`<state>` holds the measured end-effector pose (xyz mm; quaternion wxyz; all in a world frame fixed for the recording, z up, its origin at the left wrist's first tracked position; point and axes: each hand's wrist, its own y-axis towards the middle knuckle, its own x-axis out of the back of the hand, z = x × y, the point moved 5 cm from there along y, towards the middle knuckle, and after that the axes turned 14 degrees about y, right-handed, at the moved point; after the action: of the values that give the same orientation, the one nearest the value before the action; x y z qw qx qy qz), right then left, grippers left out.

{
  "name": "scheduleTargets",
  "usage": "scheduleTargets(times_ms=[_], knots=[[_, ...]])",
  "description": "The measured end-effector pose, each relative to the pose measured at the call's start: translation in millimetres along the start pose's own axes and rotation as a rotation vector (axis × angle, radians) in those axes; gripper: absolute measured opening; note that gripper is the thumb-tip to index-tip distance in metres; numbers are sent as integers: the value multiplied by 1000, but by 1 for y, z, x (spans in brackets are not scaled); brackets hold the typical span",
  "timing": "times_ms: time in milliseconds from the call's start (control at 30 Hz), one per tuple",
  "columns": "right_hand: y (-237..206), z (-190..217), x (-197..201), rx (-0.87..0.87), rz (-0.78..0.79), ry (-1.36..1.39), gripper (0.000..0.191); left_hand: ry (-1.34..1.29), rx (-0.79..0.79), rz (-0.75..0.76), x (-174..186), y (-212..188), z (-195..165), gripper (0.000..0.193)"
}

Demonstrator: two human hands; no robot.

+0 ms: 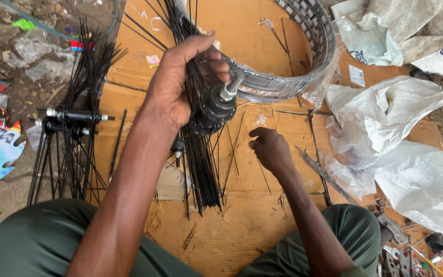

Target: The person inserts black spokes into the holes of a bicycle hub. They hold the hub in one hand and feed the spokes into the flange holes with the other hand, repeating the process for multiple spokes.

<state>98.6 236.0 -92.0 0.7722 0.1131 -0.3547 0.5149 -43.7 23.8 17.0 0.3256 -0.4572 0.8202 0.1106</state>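
My left hand (180, 82) is shut on a black wheel hub (214, 105) with a bundle of thin black spokes (201, 169) hanging from it and fanning upward past my fingers. The hub's silver axle end (232, 88) points right. My right hand (268, 147) hovers low over the cardboard (247, 215), fingers curled and pinched near loose spokes lying there; whether it grips one is unclear. A stack of grey wheel rims (303, 56) lies just beyond the hub.
To the left, two more hubs with spokes (73, 120) rest on the ground. White plastic bags (401, 149) lie on the right, with a metal file (324, 174) and small tools (411, 246) near my right knee. Litter covers the dirt at upper left.
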Motion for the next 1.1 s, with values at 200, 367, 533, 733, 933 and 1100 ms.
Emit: scheduleTargets(times_ms=[200,367,533,733,933,1100], knots=[[-61,93,72,555,-155,996,6,-16,-25,-42,-1,0,0,26],[-113,159,110,939,-239,662,14,52,-7,-38,-4,-4,2,28],[-123,187,115,1051,-212,524,17,59,-6,-60,-6,-4,2,28],[-117,195,117,1053,-236,520,18,82,48,-41,-7,-4,7,32],[-111,193,114,857,-300,555,16,88,38,-55,-7,-2,9,32],[-108,201,105,949,-179,411,15,84,40,-50,-9,-3,12,31]])
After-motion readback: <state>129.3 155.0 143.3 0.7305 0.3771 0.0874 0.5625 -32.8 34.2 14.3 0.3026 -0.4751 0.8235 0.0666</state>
